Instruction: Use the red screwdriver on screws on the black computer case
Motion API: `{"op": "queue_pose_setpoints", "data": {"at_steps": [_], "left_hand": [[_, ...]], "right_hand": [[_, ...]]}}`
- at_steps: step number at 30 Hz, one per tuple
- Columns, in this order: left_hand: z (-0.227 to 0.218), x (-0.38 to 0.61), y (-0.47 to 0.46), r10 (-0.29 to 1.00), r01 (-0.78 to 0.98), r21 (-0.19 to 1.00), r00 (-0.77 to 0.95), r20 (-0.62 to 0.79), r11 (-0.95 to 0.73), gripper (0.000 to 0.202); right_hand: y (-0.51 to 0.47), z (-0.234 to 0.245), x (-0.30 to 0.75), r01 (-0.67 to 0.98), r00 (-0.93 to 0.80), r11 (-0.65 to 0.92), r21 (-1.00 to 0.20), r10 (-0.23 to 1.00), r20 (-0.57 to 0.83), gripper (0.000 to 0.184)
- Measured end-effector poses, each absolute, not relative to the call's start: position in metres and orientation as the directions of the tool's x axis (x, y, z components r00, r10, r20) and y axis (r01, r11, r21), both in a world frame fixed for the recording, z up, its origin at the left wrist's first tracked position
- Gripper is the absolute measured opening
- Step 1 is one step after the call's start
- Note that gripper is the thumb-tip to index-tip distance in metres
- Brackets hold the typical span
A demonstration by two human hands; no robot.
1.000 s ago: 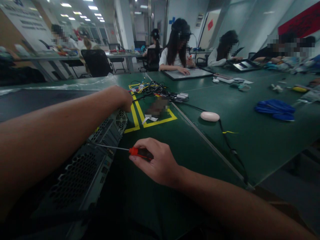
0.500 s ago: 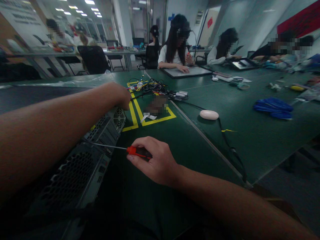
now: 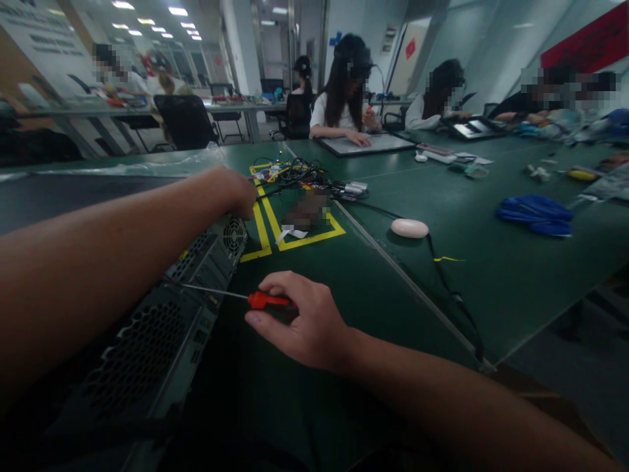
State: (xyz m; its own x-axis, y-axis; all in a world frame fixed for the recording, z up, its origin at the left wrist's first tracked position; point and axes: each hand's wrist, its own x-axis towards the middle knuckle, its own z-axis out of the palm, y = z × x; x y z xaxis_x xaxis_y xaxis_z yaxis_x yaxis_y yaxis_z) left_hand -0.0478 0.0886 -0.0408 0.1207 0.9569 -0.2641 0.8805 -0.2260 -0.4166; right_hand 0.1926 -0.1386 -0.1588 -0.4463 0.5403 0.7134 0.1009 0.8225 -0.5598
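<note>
A computer case (image 3: 191,328) lies on the left of the green table, its perforated rear panel turned towards the right. My right hand (image 3: 307,318) is wrapped round the red and black handle of a screwdriver (image 3: 260,301). The long thin shaft runs left to the rear panel, and its tip is hard to make out there. Across the case stretches my left arm, with my left hand (image 3: 243,193) at the far rear corner, near a round fan grille (image 3: 234,234). The fingers of that hand are hidden behind the wrist and the case.
Beyond the case lies a tangle of cables (image 3: 304,174) by yellow tape squares (image 3: 309,239). A pale pink oval object (image 3: 409,228) sits beside a black cable (image 3: 455,295). Further right is a blue bundle (image 3: 534,214). Across the table a person (image 3: 344,98) touches a flat panel (image 3: 388,143).
The screwdriver's handle has turned in my right hand, and my thumb and fingers have shifted on it and spread slightly wider. My left hand stays at the far corner.
</note>
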Motion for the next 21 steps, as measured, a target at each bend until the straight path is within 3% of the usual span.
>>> {"op": "queue_pose_setpoints", "data": {"at_steps": [7, 21], "left_hand": [[-0.039, -0.046, 0.087, 0.951, 0.852, -0.459, 0.132, -0.278, -0.252, 0.066], [-0.032, -0.034, 0.070, 0.964, 0.870, -0.458, 0.069, -0.258, -0.185, 0.061]], "right_hand": [[-0.138, -0.157, 0.192, 0.099, -0.471, 0.833, -0.545, 0.522, 0.711, 0.011], [-0.137, -0.159, 0.191, 0.066, -0.439, 0.844, -0.532, 0.504, 0.744, 0.012]]}}
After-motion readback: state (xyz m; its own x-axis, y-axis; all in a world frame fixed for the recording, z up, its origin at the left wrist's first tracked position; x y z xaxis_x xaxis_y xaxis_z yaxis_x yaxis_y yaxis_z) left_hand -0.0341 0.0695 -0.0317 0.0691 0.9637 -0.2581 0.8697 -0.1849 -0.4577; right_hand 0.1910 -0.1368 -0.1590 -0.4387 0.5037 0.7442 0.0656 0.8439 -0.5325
